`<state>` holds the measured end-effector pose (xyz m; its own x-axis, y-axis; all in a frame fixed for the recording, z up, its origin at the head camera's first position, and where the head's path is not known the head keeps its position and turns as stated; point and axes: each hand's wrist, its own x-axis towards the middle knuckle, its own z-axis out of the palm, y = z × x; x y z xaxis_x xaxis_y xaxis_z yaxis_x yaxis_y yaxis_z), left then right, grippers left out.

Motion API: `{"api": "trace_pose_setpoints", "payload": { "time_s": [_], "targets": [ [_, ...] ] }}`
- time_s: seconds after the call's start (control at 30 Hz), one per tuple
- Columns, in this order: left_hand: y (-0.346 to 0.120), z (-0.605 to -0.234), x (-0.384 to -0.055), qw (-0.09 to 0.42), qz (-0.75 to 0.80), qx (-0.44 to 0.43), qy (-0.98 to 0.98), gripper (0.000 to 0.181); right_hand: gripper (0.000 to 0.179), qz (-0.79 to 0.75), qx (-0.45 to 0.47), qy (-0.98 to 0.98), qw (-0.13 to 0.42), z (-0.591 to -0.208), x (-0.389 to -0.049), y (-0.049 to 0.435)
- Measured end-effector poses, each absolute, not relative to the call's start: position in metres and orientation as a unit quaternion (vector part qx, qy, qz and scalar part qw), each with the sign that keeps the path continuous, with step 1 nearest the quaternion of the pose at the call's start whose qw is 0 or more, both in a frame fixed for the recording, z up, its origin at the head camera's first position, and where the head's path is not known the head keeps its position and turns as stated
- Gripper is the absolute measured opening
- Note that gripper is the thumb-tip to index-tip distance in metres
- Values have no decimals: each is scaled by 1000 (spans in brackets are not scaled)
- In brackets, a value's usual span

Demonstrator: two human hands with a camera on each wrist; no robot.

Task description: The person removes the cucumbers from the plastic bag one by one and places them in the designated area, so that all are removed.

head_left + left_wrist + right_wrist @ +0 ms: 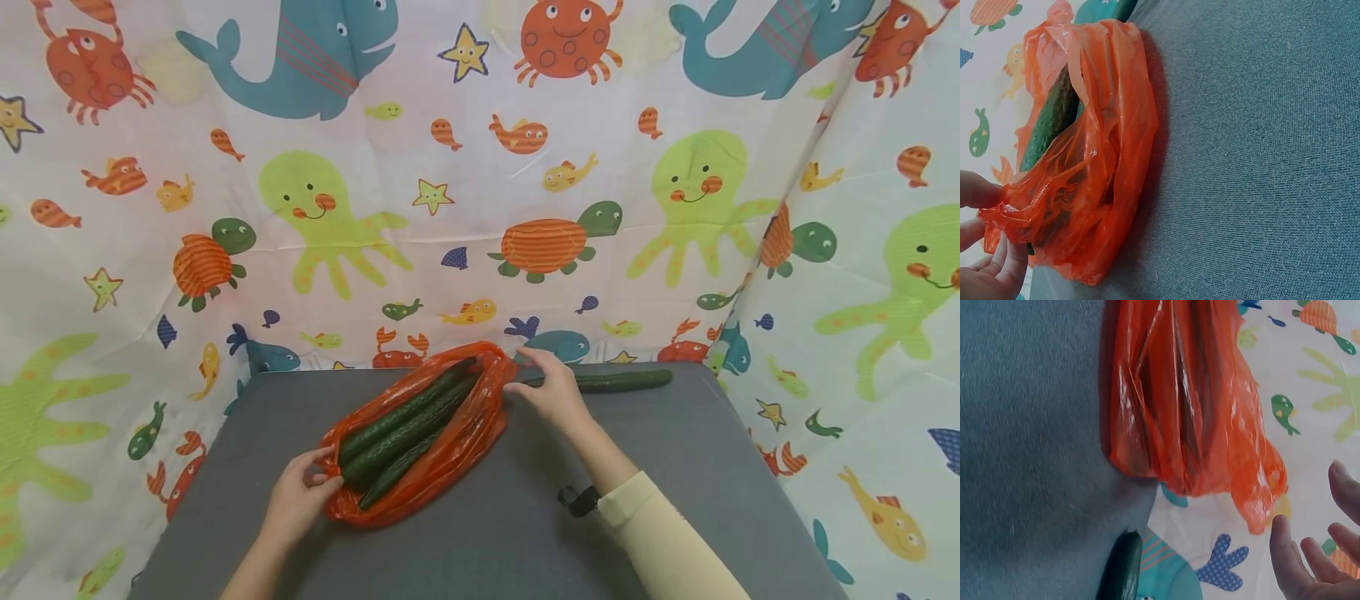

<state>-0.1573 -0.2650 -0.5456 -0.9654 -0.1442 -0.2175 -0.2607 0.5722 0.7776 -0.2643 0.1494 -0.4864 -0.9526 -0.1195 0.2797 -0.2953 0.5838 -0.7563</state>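
An orange plastic bag (468, 450) lies slantwise on the table, its side gathered open around several cucumbers (408, 432). At its near left end, my left hand (295, 497) pinches the bag's edge between thumb and fingers; the left wrist view shows the crumpled film (1035, 209) in that grip. My right hand (557, 390) is by the far end, fingers spread and relaxed. In the right wrist view its fingertips are just apart from the bag's loose corner (1260, 494). A single cucumber (626, 382) lies outside the bag, partly hidden behind the right hand.
The grey cloth-covered table (420, 567) ends at a white curtain (465, 283) printed with sea animals, which also hangs along both sides. A black strap (577, 502) shows at the right wrist, beside the pale sleeve (667, 533).
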Motion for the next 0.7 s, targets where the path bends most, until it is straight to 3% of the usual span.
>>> {"api": "trace_pose_setpoints", "payload": {
  "time_s": [0.7],
  "targets": [
    [-264, -546, -157, 67, 446, -118, 885, 56, 59, 468, 166, -863, 91, -487, -258, 104]
  ]
}}
